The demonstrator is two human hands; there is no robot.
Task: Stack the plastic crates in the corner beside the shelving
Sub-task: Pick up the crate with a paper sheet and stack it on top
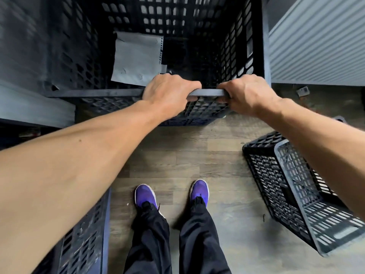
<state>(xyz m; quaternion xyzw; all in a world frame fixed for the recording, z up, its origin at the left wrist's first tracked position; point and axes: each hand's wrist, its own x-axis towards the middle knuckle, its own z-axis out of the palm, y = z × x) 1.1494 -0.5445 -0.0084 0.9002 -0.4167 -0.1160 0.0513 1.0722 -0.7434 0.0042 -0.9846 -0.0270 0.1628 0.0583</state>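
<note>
The left hand (167, 89) and the right hand (249, 94) both hold the near rim (207, 92) of a tall black plastic crate (177, 22). They are near each other, towards the right end of that rim, with a short bare piece of rim between them. On each hand the fingers are curled over the top of the rim into the crate and the thumb lies under it on the outer side, so both grips are closed around the rim. This crate stands at the far edge of the wood-pattern floor (177, 155), between a stack of grey boards (29, 107) on the left and a ribbed white panel (316, 40) on the right. Its walls are lattice with many openings, and a grey sheet (136, 58) lies inside against its left part. Below its near wall a bluish lattice (187, 121) shows just above the floor; I cannot tell if it is a separate crate. A second crate (286, 190) rests on the floor near the right edge, tilted, with its open side turned to the right, well apart from the held one. A third crate (85, 234) is at the near left corner, partly behind the left forearm. Two purple shoes (145, 195) and black trousers (197, 234) are on the floor between these two crates. A small dark object (303, 91) lies on the floor at the foot of the white panel.
</note>
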